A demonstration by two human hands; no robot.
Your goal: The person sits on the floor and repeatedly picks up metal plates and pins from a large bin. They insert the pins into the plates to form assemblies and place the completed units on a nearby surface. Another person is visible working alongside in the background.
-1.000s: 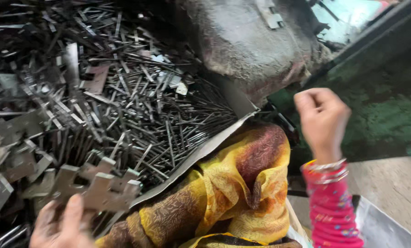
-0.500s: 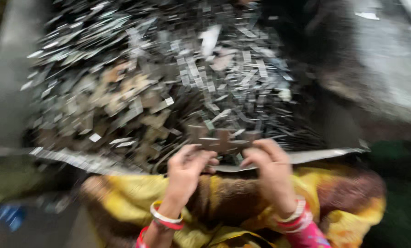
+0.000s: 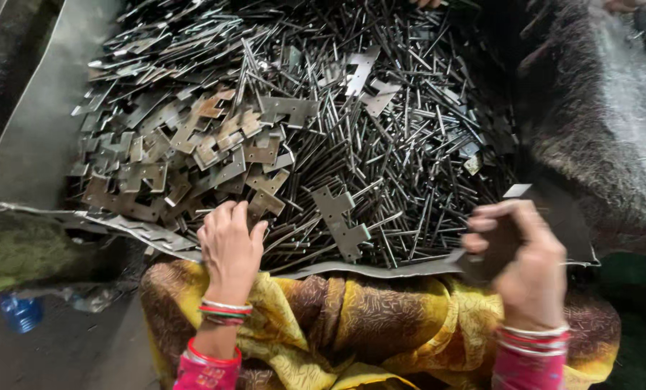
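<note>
Dim workshop floor, seen from above a seated person whose lap is draped in yellow and brown cloth (image 3: 352,325). Nearest, the left hand (image 3: 229,249) rests palm down at the pile's near edge, fingers loosely curled and together over flat plates (image 3: 265,204), touching them but not clearly gripping any. The right hand (image 3: 525,263) is closed around a dark flat plate (image 3: 492,249), thumb on top, just above the sheet (image 3: 380,270) that carries the heap. Between the hands lies one notched plate (image 3: 343,220) on a bed of thin rods (image 3: 409,144). These stamped pieces look stiff, light singly, with sharp edges; a pinch across the flat faces, clear of the notches, seems safest. Farther off, the pile spreads wide, rusty brown plates to the left, bright rods to the right. A blue bottle (image 3: 18,312) lies on the floor at lower left.
</note>
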